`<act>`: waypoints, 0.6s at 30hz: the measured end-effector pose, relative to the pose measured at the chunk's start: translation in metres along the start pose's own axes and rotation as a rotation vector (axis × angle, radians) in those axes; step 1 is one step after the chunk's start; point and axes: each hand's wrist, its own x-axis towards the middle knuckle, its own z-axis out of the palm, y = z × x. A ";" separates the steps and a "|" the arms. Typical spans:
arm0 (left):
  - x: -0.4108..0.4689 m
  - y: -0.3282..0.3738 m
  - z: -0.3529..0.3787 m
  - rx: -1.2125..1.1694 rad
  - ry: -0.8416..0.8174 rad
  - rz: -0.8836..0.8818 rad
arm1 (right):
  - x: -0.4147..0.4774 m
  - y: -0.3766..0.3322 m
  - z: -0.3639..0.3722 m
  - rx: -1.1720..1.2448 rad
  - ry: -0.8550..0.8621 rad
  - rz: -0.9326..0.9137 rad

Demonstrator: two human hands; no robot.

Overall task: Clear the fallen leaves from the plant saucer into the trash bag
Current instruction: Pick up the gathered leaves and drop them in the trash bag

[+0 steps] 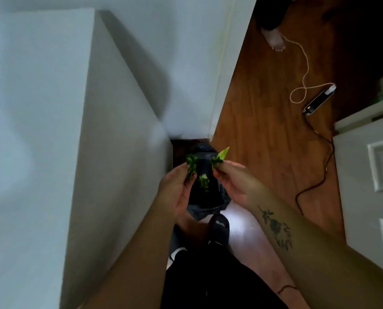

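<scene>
A black trash bag (205, 197) sits on the floor below my hands, in the corner beside a white cabinet. My left hand (177, 190) is shut on a bunch of green leaves (191, 165) right above the bag's mouth. Just to its right, my right hand (235, 184) pinches more green leaves (219, 157) at the fingertips. One clump of leaves (204, 180) shows between the hands, over or inside the bag; I cannot tell which. The plant saucer is not in view.
A tall white cabinet (52, 152) fills the left. A white wall (186, 63) is behind the bag. On the wooden floor (264, 130) lie a power strip (318, 99) and cables. Another person's foot (275, 40) is far back. White doors (373, 175) stand right. My shoe (219, 230) is beside the bag.
</scene>
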 end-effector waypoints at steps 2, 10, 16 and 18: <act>0.025 -0.021 -0.010 0.038 0.030 -0.017 | 0.024 0.019 -0.020 -0.033 0.020 0.022; 0.122 -0.096 -0.070 0.443 0.206 -0.112 | 0.115 0.101 -0.097 -0.378 0.227 0.103; 0.163 -0.116 -0.081 0.820 0.215 -0.032 | 0.151 0.133 -0.113 -0.456 0.306 0.164; 0.169 -0.117 -0.077 0.917 0.154 -0.011 | 0.161 0.139 -0.114 -0.505 0.292 0.153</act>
